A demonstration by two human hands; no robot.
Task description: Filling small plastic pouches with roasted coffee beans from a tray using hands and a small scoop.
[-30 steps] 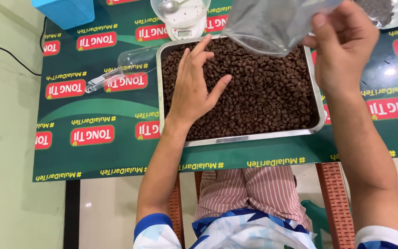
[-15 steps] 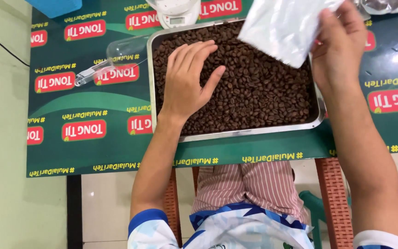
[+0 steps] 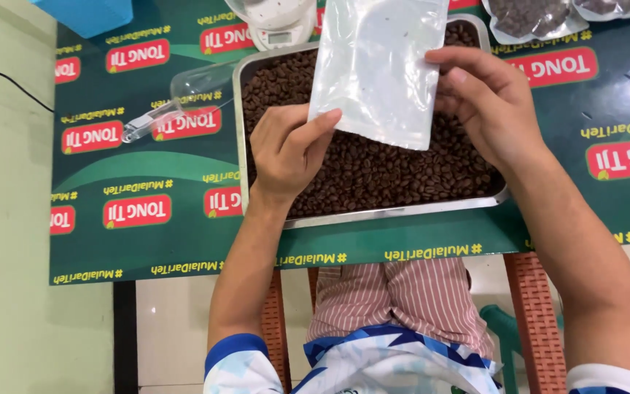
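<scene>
Since the earlier frame the left hand [image 3: 286, 157] had come up off the beans and met the pouch's lower left corner, fingers pinching that edge w/ thumb on top, while the right hand [image 3: 486, 102] had brought the clear plastic pouch [image 3: 377, 69] lower and flatter, so it hung upright-ish over the metal tray [image 3: 373, 215]. Right fingers were curled round the pouch's right edge, gripping it. I could see both hands on the pouch, so it was held between them, above the tray, not resting on anything. As far as I could judge, the pouch looked empty: nothing dark inside, just glare, and I couldn't tell if its mouth was open. So filling looked not yet begun for this one; my read was that the work sat at the bag-prep stage. Tray held a full layer of roasted coffee beans [image 3: 388, 175], roughly to the rim. Two other clear pouches [image 3: 526, 18] lay at the far right on the green printed table cover [image 3: 176, 241], at least one w/ beans in it, so some bagging looked done already; how many in total I couldn't say, frame cut them off. Clear plastic scoop [image 3: 184, 98] lay left of the tray, empty, untouched. White scale [image 3: 271, 22] stood just beyond the tray's far edge, and a blue box [image 3: 89, 13] sat at the far left corner.
</scene>
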